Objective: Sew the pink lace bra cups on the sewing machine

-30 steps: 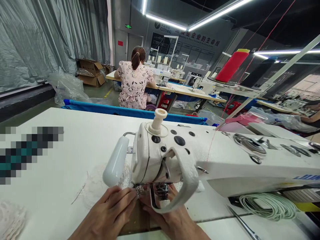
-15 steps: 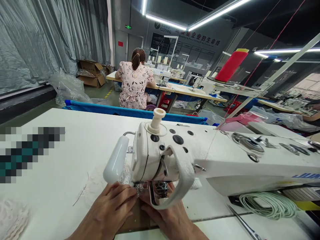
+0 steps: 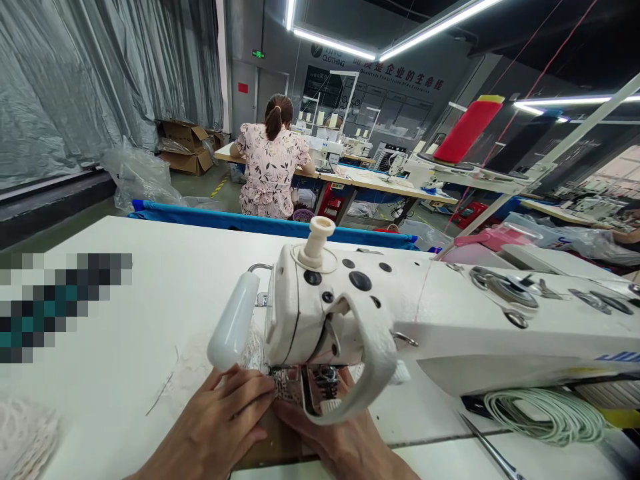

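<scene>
A white sewing machine stands in front of me, its needle area low in the middle. White lace lies under the machine head, between my two hands. My left hand is closed at the lace's left edge, fingers bent and pressed together near the presser foot. My right hand is on the right, holding the lace with its thumb side; its fingers are partly hidden behind the machine's curved white guard. More lace spreads flat to the left of the machine.
A pile of lace sits at the left table edge. Tweezers and a coil of pale green cord lie at the right. A red thread cone stands on the rack. A seated person works at another table ahead.
My right hand's thumb side has shifted slightly left toward my left hand. More of the lace shows beside the presser foot. The view has moved a little.
</scene>
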A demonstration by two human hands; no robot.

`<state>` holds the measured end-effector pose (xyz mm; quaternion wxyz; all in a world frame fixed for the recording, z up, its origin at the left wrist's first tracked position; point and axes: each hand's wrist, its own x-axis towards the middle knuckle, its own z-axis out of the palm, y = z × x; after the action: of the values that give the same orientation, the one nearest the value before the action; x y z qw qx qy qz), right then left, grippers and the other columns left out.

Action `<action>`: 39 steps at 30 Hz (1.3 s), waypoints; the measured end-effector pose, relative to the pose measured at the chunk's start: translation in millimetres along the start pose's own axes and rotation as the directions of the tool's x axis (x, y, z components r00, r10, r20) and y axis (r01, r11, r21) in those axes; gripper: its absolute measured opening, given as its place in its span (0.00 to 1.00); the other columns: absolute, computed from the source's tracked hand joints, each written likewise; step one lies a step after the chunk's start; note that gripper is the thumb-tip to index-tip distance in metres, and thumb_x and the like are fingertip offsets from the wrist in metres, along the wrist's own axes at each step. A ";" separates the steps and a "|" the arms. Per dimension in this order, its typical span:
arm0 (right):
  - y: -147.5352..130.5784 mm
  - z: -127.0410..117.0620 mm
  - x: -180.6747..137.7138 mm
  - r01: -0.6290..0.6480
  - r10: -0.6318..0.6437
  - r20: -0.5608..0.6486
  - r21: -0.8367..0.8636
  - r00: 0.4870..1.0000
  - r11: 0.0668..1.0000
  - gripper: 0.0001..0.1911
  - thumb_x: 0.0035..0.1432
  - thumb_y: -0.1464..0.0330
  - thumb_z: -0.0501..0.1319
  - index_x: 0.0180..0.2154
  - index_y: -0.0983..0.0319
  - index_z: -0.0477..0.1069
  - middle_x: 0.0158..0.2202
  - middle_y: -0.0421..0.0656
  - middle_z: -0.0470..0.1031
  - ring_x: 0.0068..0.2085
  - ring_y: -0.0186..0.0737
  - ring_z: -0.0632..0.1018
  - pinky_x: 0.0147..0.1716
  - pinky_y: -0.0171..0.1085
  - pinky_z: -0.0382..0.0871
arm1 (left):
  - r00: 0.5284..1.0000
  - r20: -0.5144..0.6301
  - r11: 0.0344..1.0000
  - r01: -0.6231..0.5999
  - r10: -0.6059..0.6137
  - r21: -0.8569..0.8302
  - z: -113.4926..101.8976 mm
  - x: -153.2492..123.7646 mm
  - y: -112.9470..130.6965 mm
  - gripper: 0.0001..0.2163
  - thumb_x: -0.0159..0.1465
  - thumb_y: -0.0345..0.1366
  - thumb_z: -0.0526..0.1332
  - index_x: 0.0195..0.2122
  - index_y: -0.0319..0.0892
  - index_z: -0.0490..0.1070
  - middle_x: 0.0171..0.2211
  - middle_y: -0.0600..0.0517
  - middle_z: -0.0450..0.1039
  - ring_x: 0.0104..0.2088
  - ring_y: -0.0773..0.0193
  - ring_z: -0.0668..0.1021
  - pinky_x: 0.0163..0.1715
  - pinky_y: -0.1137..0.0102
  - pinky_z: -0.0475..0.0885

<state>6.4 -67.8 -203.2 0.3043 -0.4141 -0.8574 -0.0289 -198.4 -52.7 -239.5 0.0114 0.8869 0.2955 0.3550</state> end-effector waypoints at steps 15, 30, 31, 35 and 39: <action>3.3 -2.1 -0.7 0.061 -0.061 -0.073 -0.005 0.995 0.998 0.11 0.65 0.64 0.53 0.43 0.53 0.73 0.40 0.41 0.76 0.42 0.40 0.73 0.41 0.39 0.66 | 0.989 -0.108 0.995 -0.097 0.100 0.040 4.3 0.7 2.6 0.10 0.68 0.29 0.52 0.34 0.42 0.73 0.27 0.56 0.74 0.36 0.66 0.74 0.50 0.66 0.61; -0.1 3.2 -0.7 0.018 -0.032 -0.138 -0.102 0.990 0.995 0.10 0.65 0.65 0.54 0.38 0.56 0.75 0.38 0.42 0.77 0.39 0.40 0.74 0.41 0.40 0.66 | 0.995 0.018 0.993 -0.101 0.100 0.054 22.3 -21.7 -9.5 0.09 0.67 0.29 0.53 0.43 0.44 0.72 0.42 0.55 0.75 0.48 0.65 0.70 0.57 0.64 0.56; 0.6 3.4 -1.2 0.020 -0.032 -0.137 -0.091 0.990 0.996 0.11 0.65 0.65 0.54 0.37 0.56 0.75 0.37 0.42 0.77 0.40 0.40 0.74 0.41 0.40 0.66 | 0.995 0.015 0.993 -0.098 0.097 0.059 21.9 -21.4 -9.5 0.09 0.67 0.29 0.53 0.43 0.44 0.71 0.40 0.55 0.76 0.48 0.65 0.71 0.56 0.64 0.56; 3.3 4.9 -4.1 0.016 -0.020 -0.115 -0.041 0.993 0.999 0.14 0.66 0.63 0.51 0.37 0.56 0.75 0.34 0.41 0.77 0.37 0.40 0.74 0.40 0.41 0.65 | 0.994 0.036 0.991 -0.109 0.107 0.077 18.5 -18.0 -8.6 0.10 0.68 0.30 0.51 0.42 0.45 0.72 0.40 0.53 0.75 0.47 0.64 0.71 0.55 0.64 0.57; 3.2 6.7 -4.8 0.011 -0.015 -0.106 -0.036 0.994 0.999 0.16 0.67 0.62 0.50 0.35 0.57 0.74 0.33 0.41 0.77 0.36 0.41 0.74 0.39 0.42 0.64 | 0.994 0.013 0.991 -0.109 0.109 0.072 15.5 -15.3 -7.4 0.12 0.68 0.29 0.50 0.46 0.44 0.71 0.44 0.53 0.75 0.47 0.64 0.71 0.55 0.64 0.57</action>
<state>7.6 -67.0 -211.9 0.3419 -0.4117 -0.8420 -0.0678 -201.1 -51.9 -262.3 -0.0390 0.9031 0.2594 0.3401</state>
